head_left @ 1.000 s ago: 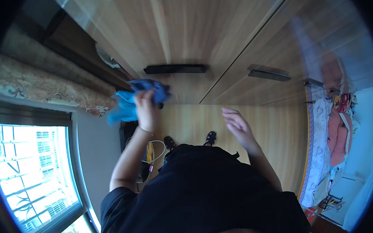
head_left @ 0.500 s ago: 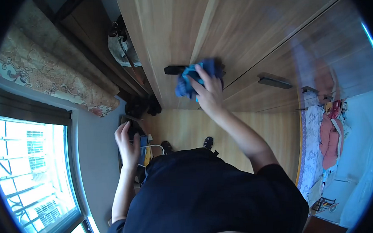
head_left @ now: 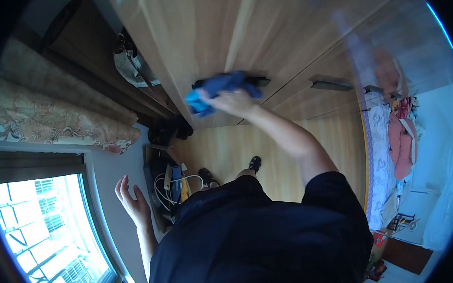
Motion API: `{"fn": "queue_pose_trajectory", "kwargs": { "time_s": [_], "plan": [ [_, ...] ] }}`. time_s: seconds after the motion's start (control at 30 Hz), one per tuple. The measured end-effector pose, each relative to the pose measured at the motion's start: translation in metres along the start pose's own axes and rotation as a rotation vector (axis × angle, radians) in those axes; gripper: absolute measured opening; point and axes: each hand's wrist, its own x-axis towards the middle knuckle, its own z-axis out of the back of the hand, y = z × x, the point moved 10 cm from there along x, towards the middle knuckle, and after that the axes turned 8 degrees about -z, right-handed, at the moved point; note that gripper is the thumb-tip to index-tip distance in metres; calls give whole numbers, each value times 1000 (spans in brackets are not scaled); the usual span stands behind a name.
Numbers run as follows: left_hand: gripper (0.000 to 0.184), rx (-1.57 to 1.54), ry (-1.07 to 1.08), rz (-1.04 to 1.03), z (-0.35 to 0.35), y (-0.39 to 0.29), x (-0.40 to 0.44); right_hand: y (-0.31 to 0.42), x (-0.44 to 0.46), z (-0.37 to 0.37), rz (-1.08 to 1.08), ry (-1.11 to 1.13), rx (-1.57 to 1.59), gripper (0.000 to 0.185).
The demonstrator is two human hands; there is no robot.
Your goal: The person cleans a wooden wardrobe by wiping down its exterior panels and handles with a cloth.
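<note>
My right hand grips a blue cloth with a lighter turquoise part at its left. The cloth lies against a dark handle on the wood-grain cabinet door and covers the handle's middle. Motion blurs the fingers a little. My left hand hangs in the air by the grey wall, left of a box of cables. Its fingers are apart and hold nothing.
A second dark handle sits on the neighbouring door. At left are a patterned curtain and a bright window. White cables fill a box near my feet. A bed with pink bedding stands at right.
My right hand has slid the cloth leftward along the handle, uncovering its right end. My left hand has moved left and down, away from the box. The view has shifted slightly.
</note>
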Motion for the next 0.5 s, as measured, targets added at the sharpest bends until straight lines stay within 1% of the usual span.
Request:
{"fn": "queue_pose_trajectory", "kwargs": {
  "time_s": [0.07, 0.13, 0.2, 0.27, 0.33, 0.4, 0.43, 0.47, 0.5],
  "plan": [
    [44, 22, -8, 60, 9, 18, -16, -44, -45, 14, -19, 62, -189, 49],
    [45, 26, -16, 130, 19, 36, -36, -67, -73, 45, 117, -69, -204, 46],
    [44, 35, -22, 176, 23, 50, -56, -75, -69, 43, 96, 26, -111, 45],
    [44, 31, -3, 215, 22, 58, -65, -76, -73, 28, 17, 243, -22, 43],
    [42, 10, -10, 197, 20, 47, -57, -62, -62, -7, -101, 534, 66, 40],
    [41, -42, 12, 150, 7, 32, -41, -33, -28, -39, -308, 773, 334, 41],
    [40, -58, 3, 113, -1, 33, -37, -16, -9, -52, -426, 862, 511, 45],
    [36, -78, 18, 99, -8, 27, -29, 9, 16, -68, -472, 901, 654, 50],
    [34, -59, 35, 42, -17, 16, -19, 37, 40, -91, -220, 492, 739, 40]
  ]
}}
